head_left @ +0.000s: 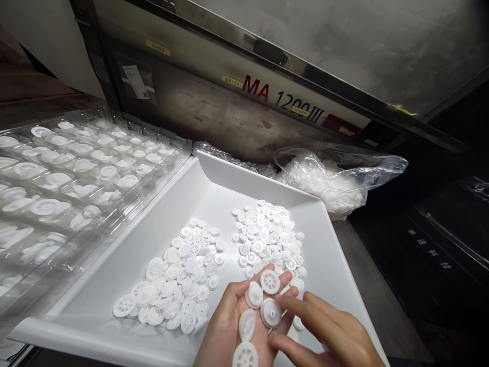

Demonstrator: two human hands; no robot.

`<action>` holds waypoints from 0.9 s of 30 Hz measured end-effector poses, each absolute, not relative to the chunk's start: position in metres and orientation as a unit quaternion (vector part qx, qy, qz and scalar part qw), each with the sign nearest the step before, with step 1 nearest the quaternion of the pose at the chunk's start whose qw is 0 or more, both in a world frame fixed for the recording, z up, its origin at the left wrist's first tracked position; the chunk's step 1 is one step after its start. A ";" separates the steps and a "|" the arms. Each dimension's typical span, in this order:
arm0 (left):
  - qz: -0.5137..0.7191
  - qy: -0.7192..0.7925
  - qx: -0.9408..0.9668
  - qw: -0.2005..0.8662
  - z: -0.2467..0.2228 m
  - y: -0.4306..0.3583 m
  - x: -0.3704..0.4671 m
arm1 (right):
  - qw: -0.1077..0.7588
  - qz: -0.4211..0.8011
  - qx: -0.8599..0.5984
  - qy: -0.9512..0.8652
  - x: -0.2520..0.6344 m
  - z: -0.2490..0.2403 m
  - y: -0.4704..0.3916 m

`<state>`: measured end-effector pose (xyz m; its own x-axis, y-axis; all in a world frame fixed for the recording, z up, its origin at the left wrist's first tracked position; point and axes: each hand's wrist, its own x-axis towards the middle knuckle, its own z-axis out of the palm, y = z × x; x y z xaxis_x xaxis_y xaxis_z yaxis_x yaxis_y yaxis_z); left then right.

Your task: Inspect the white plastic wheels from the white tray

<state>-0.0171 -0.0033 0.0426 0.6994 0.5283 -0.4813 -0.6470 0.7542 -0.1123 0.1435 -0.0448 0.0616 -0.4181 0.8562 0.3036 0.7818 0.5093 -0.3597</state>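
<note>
My left hand (233,326) lies palm up over the near edge of a white tray (214,193), cupping several white plastic gear wheels (255,311). My right hand (328,331) reaches in from the right, with its fingertips touching one wheel (271,312) on the left palm. In the tray lie two heaps of the same white wheels: a left heap (179,275) and a right heap (265,234) just beyond my fingers.
A clear blister tray (76,168) with white wheels in its pockets lies to the left. A clear plastic bag of white parts (328,176) sits behind the tray on the right. A machine wall marked "MA 1200III" (282,99) stands behind. Dark surface lies to the right.
</note>
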 end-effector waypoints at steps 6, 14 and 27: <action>0.313 0.205 -0.137 0.917 0.041 -0.003 -0.020 | 0.237 0.073 -0.512 -0.822 0.139 0.054 -0.046; 0.305 0.197 -0.120 0.924 0.042 -0.007 -0.018 | 0.190 0.027 -0.518 -0.834 0.141 0.082 -0.039; 0.319 0.110 -0.109 0.935 0.034 -0.007 -0.015 | 0.079 0.071 -0.479 -0.871 0.119 0.093 -0.012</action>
